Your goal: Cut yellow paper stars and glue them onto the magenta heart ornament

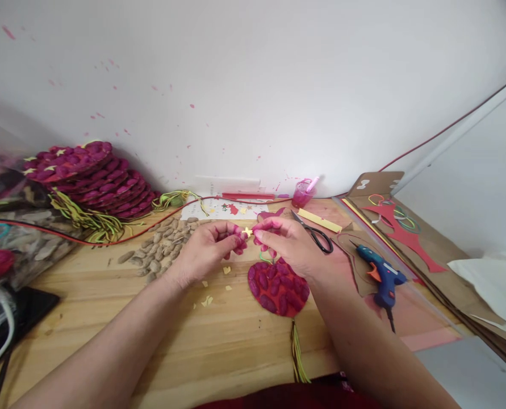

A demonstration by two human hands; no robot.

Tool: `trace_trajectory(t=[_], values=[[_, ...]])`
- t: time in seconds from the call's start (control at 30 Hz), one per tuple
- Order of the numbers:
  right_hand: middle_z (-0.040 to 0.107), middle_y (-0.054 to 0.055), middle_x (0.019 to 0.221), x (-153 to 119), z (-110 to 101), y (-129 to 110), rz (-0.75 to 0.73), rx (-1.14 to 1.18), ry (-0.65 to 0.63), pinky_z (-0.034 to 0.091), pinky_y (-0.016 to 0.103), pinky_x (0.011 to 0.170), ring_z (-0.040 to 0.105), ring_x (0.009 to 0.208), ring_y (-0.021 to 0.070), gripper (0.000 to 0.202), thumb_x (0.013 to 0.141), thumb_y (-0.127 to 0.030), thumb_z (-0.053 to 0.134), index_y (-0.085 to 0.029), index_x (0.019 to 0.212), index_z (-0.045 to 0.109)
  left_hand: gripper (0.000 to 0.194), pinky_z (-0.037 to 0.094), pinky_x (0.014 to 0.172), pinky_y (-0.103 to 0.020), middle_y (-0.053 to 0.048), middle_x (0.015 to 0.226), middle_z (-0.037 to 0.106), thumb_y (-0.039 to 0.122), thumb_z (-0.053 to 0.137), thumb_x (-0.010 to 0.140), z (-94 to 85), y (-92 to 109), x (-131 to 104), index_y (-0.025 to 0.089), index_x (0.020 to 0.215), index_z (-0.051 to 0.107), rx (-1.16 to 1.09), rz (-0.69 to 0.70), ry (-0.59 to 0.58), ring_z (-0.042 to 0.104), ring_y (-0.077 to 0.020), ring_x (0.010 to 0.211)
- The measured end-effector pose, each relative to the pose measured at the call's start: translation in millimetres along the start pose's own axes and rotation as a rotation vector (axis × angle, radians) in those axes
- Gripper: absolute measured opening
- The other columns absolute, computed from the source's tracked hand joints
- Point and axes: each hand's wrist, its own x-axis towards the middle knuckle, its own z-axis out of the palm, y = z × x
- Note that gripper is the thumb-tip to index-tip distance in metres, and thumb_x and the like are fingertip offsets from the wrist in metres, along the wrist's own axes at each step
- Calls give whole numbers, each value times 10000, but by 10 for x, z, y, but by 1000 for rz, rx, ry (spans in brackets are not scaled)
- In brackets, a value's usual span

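Observation:
A small pale yellow star (247, 232) is held between my two hands above the table. My left hand (212, 245) is closed, its fingertips pinching the star's left side. From the other side, my right hand (287, 241) pinches it too, with pink-stained fingertips. Below my right hand lies a round red piece (278, 287) covered in magenta peanut shells, with a yellow-green tassel (297, 355) at its lower edge. My right hand hides part of its top. Yellow scraps (207, 301) lie left of it.
Peanuts (161, 250) are heaped behind my left forearm. A stack of magenta shell-covered pieces (95, 179) stands at the back left. Scissors (318, 234), a yellow strip (320, 220), a pink cup (302, 194) and a blue glue gun (383, 275) lie to the right. A red cord (167, 220) crosses the back.

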Motion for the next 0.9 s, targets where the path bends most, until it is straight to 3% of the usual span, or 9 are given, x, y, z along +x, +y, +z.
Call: trace_trajectory(t=[0.13, 0.4, 0.53, 0.73, 0.9], values=[[637, -13, 708, -4, 16, 3, 38, 48, -35, 402, 207, 498, 533, 566, 88, 195, 759, -349, 706, -179, 848, 673, 216, 407, 558, -242, -15, 715, 681, 390, 702, 787, 23, -2, -8, 178, 815, 676, -6, -28, 10, 597, -136, 628], [607, -24, 628, 11, 33, -42, 86, 58, 23, 376, 203, 463, 517, 526, 85, 129, 735, -289, 677, -170, 766, 640, 331, 395, 529, -228, -20, 673, 682, 471, 608, 865, 11, -10, 6, 174, 743, 687, -10, -20, 14, 562, -114, 577], [590, -30, 620, 5, 32, -48, 79, 23, 36, 356, 203, 448, 500, 511, 82, 134, 736, -294, 669, -168, 765, 632, 247, 409, 555, -224, -17, 736, 698, 421, 659, 843, 4, -1, 4, 177, 851, 698, 22, 6, 0, 595, -124, 647], [638, -5, 707, 42, 33, 61, -30, -163, 30, 433, 232, 534, 567, 609, 115, 117, 764, -296, 659, -183, 790, 643, 176, 405, 543, -223, -3, 728, 692, 333, 718, 796, 25, 12, -5, 173, 867, 700, 100, 20, 29, 590, -114, 621], [621, -13, 688, 37, 35, 59, 16, -47, -13, 415, 220, 502, 539, 558, 95, 166, 790, -332, 661, -171, 821, 641, 177, 403, 545, -213, -3, 715, 698, 344, 694, 818, 8, -1, -2, 168, 830, 691, 88, 15, 33, 590, -108, 622]])
